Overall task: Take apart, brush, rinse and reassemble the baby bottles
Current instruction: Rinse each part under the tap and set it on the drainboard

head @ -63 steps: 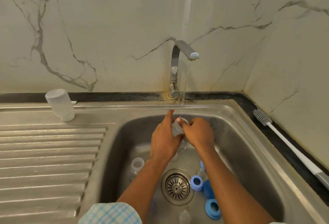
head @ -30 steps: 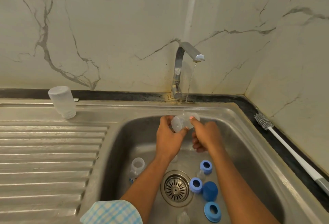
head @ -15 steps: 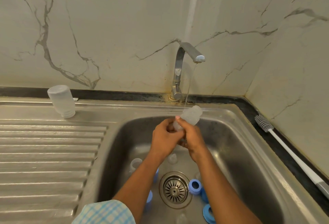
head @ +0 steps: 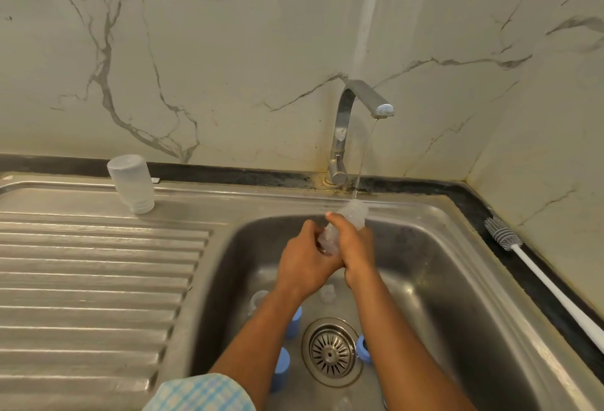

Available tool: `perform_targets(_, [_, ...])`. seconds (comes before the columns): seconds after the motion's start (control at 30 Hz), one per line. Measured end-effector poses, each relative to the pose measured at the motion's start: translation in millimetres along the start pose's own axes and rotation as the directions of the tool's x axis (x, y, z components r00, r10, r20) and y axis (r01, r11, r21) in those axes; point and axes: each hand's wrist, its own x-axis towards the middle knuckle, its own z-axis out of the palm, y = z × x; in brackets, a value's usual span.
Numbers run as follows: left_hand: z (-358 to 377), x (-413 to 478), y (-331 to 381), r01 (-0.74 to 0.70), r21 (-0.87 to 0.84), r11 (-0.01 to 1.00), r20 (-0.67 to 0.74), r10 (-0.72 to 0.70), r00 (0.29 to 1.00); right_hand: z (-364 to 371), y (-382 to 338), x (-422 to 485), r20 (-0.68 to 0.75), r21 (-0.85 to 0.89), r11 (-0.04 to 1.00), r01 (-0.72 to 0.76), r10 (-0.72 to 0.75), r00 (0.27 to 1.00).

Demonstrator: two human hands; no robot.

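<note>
Both forearms stretch from the lower edge of the frame and meet in the middle. The left hand (head: 304,260) shows its back, with the fingers curled round the lower end of a clear bottle (head: 355,211). The right hand (head: 356,248) touches it on the right side and grips the same bottle higher, the thumb pointing up. A blue checked sleeve (head: 199,392) covers the left arm at the bottom; the right forearm is bare.

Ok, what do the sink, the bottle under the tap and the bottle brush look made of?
Sink: brushed stainless steel, judging by its dull grey sheen and pressed drainer ribs.
Bottle: probably plastic, cloudy and translucent.
Bottle brush: thick grey bristles look like silicone; glossy white handle, likely plastic.
</note>
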Motion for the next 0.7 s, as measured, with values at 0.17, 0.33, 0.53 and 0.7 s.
perform_targets(0.17, [-18.4, 4.4, 8.9, 0.303, -0.456, 0.837, 0.271, -0.193, 0.943, -4.3, -7.5, 3.0, 0.042, 0.058, 0.998, -0.001, -0.001, 0.999])
perform_targets(0.33, [-31.7, 2.4, 16.4, 0.67, -0.653, 0.352, 0.632, -0.234, 0.739, -11.7, -23.2, -2.5, 0.196, 0.245, 0.969, -0.024, -0.025, 0.98])
perform_targets(0.53, [-30.9, 5.5, 10.0, 0.559, -0.532, 0.636, 0.537, -0.258, 0.803, -15.2, -17.7, 3.8, 0.053, 0.146, 0.987, -0.062, 0.055, 0.997])
perform_targets(0.7, [-19.7, 1.8, -1.7, -0.033, 0.049, 0.998, 0.204, 0.023, 0.979, -19.2, -12.4, 6.5, -0.054, 0.047, 0.994, -0.101, 0.103, 0.993])
